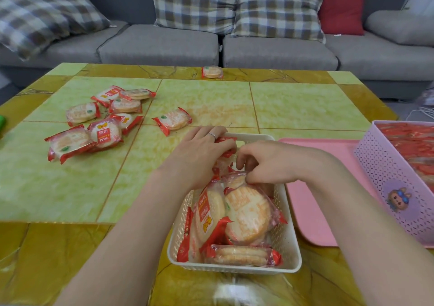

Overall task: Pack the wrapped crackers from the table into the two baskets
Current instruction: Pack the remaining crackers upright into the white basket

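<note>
Tucking packets into the white basket (285, 242), both hands' fingers (231, 142) curl around crackers (244, 214); next, I judge, fetch the counter (70, 188) pile (98, 122) at ten o'clock.

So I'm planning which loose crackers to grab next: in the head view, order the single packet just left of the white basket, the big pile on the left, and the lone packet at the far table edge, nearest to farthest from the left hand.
1. Single packet, just beyond the left hand, slightly left.
2. Big pile, farther left.
3. Lone packet, at the far table edge by the sofa.
</note>
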